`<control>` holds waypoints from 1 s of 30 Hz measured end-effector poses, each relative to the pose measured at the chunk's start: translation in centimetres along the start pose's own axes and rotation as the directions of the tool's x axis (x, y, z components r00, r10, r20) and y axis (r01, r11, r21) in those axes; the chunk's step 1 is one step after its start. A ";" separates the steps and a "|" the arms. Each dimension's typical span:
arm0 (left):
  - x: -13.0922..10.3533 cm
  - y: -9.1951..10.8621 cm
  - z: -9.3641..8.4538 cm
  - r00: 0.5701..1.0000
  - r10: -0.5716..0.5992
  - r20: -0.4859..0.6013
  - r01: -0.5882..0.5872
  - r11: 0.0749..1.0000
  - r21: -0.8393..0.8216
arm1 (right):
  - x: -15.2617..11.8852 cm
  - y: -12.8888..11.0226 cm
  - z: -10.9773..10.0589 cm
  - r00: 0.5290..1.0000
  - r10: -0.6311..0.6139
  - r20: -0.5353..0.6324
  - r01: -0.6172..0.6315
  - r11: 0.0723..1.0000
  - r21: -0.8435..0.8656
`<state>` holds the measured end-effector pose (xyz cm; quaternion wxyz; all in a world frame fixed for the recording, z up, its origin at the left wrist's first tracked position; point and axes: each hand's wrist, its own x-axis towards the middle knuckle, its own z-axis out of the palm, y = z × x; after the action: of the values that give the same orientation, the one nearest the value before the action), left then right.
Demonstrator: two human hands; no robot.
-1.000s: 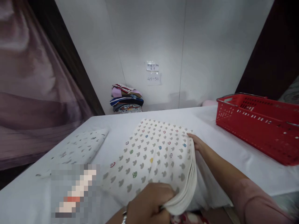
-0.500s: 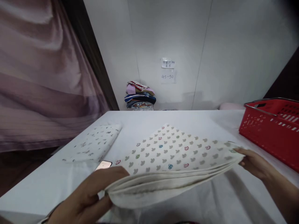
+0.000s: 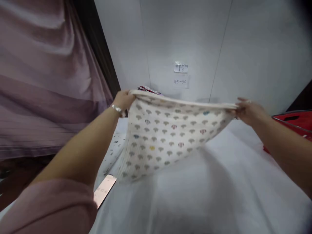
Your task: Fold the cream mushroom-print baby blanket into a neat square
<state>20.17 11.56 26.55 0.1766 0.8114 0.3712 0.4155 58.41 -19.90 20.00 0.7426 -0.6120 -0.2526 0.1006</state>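
A white cloth [image 3: 165, 133] printed with small mushroom shapes hangs stretched between my two hands above the table. My left hand [image 3: 123, 100] grips its upper left corner, and a bracelet circles that wrist. At the upper right corner, my right hand [image 3: 247, 110] is closed on the cloth's edge. The cloth looks folded in layers along its top and left edge, and its lower part sags and is blurred by motion. Whether the bottom edge touches the table cannot be told.
A lit phone [image 3: 104, 191] lies on the white table [image 3: 185, 201]. Behind my left forearm is a folded patterned cloth [image 3: 113, 148]. A red basket [image 3: 296, 122] stands at the right. Stacked fabrics [image 3: 148, 89] show past the table, below paper signs [image 3: 180, 74] on the wall.
Both hands have lifted the cloth up and away from me, off the table. Its patterned face now hangs down toward me, and my right hand still holds its corner.
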 end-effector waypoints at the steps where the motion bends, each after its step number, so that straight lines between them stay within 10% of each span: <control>1: 1.9 0.7 -0.3 0.999 0.022 -0.023 -0.021 0.999 0.034 | 2.2 -1.5 1.0 0.996 -0.094 0.000 0.094 0.996 -0.014; 5: 6.0 2.8 -2.7 0.985 0.134 -0.108 -0.112 0.976 0.189 | 6.5 -8.1 2.6 0.902 -0.432 0.012 0.432 0.902 0.008; 9: 3.7 1.9 -3.6 0.979 0.185 -0.088 -0.168 0.971 0.170 | 1.9 -10.4 1.2 0.894 -0.447 -0.034 0.449 0.891 0.064; 13: -4.2 -2.4 -1.3 0.983 0.139 0.118 -0.139 0.990 -0.007 | -7.0 -4.4 -2.3 0.967 -0.246 -0.064 0.246 0.969 0.001; 16: -12.4 -7.0 2.1 0.877 0.169 0.451 -0.144 0.986 -0.089 | -13.9 3.6 -5.5 0.995 0.079 -0.063 -0.079 0.997 0.016; 20: -22.7 -12.3 5.8 0.757 0.043 0.652 -0.011 0.999 -0.053 | -22.5 11.9 -8.6 0.860 0.505 -0.076 -0.510 0.854 -0.096; 26: -28.6 -14.5 5.4 0.835 -0.018 0.550 0.053 0.997 -0.048 | -27.9 13.7 -10.8 0.858 0.510 -0.058 -0.514 0.850 -0.114; 30: -29.6 -14.5 5.2 0.819 0.029 0.573 -0.012 0.999 -0.032 | -28.4 13.9 -11.5 0.768 0.640 -0.030 -0.630 0.746 -0.216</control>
<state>6.55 -0.92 -1.27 0.2864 0.9003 0.2865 0.1592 42.15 -39.62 -1.90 0.5879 -0.7350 -0.0560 0.3333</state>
